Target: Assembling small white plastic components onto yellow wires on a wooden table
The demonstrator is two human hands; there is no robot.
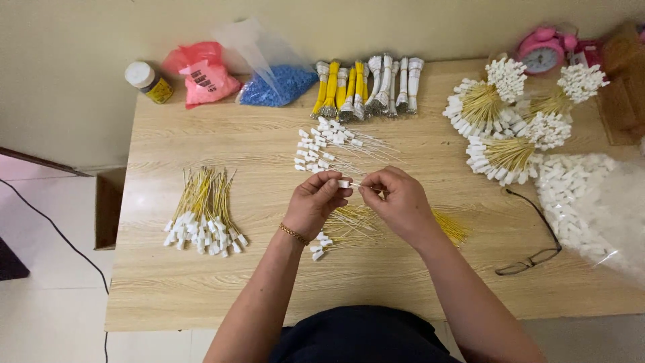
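My left hand (316, 200) pinches a small white plastic connector (344, 183) between thumb and fingers. My right hand (398, 199) meets it from the right, fingertips closed on a thin wire end at the connector. Under both hands lies a loose pile of yellow wires (349, 225), some with white connectors on them. Just beyond my hands lies a scatter of white-wired connectors (329, 144). On the left of the table a fan of yellow wires with white connectors (203, 215) rests flat.
Wooden table (201, 282). Along the back: a small jar (149, 82), a red bag (205, 74), a bag of blue bits (279, 82), bundled yellow and white wires (366, 87). At right: bunches of capped wires (500, 128), a bag of white connectors (591, 202), eyeglasses (534, 252), a pink alarm clock (541, 54).
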